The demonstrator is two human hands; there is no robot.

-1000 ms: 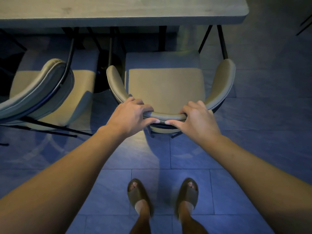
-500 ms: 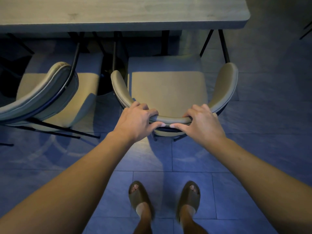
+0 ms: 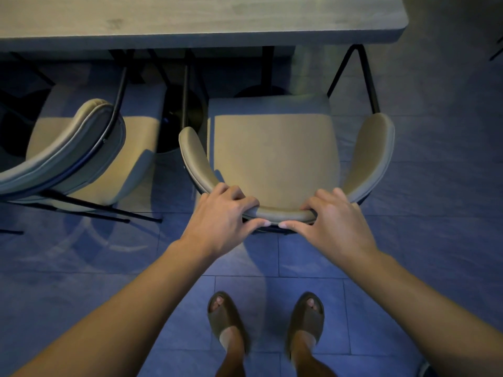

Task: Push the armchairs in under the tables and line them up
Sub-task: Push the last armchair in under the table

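Note:
A beige armchair [image 3: 275, 156] with a curved backrest stands in front of me, its seat front near the edge of the long grey table [image 3: 190, 20]. My left hand [image 3: 221, 217] grips the top of the backrest left of centre. My right hand [image 3: 336, 220] grips it right of centre, and the thumbs nearly touch. A second beige armchair [image 3: 79, 159] stands to the left, turned at an angle, its front under the table's shadow.
Black metal table legs [image 3: 367, 74] stand just right of the armchair's right arm. A dark round pedestal base [image 3: 179, 121] sits between the two chairs. The floor is grey-blue tile [image 3: 435, 200]. My feet in brown slides [image 3: 226, 319] are below.
The armchair, the table and the neighbouring chair sit lower in the frame than a second ago. Both hands keep the same grip on the backrest.

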